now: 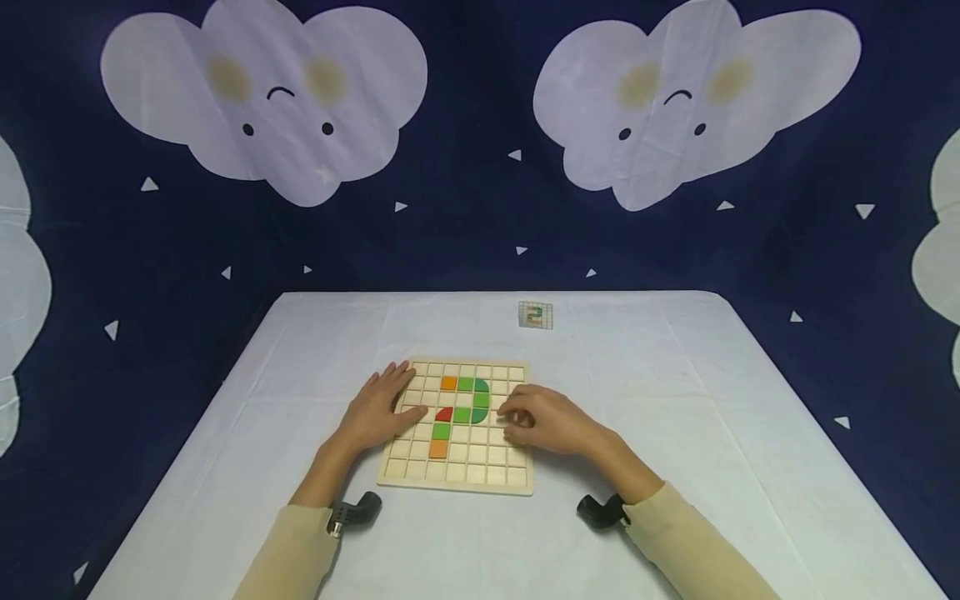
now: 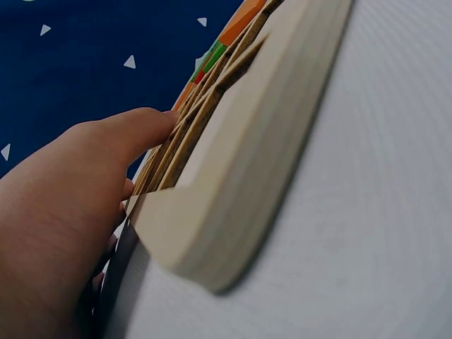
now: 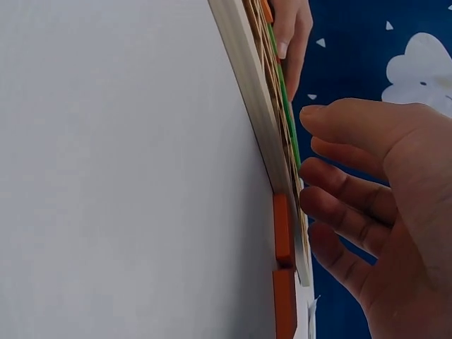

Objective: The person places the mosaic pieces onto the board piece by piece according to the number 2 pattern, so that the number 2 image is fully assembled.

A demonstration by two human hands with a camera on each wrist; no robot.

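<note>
A wooden grid board (image 1: 476, 475) lies on the white table, with colored pieces set in its cells in a hooked line. These include orange squares (image 1: 438, 449), green squares (image 1: 441, 431), dark green rounded pieces (image 1: 482, 386) and a red rounded piece (image 1: 445, 414). My left hand (image 1: 377, 410) rests at the board's left edge, fingers stretched, thumb (image 2: 145, 131) over the cells. Above the right side of the board hovers my right hand (image 1: 553, 421), fingers loosely bent and apart from the thumb, holding nothing. Below it, two orange pieces (image 3: 283, 229) stand beside the board's edge, hidden in the head view.
Farther back on the table lies a small gridded card (image 1: 536, 315) with a colored pattern. Black wrist mounts (image 1: 600, 511) sit at both wrists. A dark blue curtain (image 1: 465, 233) with pale clouds and triangles hangs behind the table.
</note>
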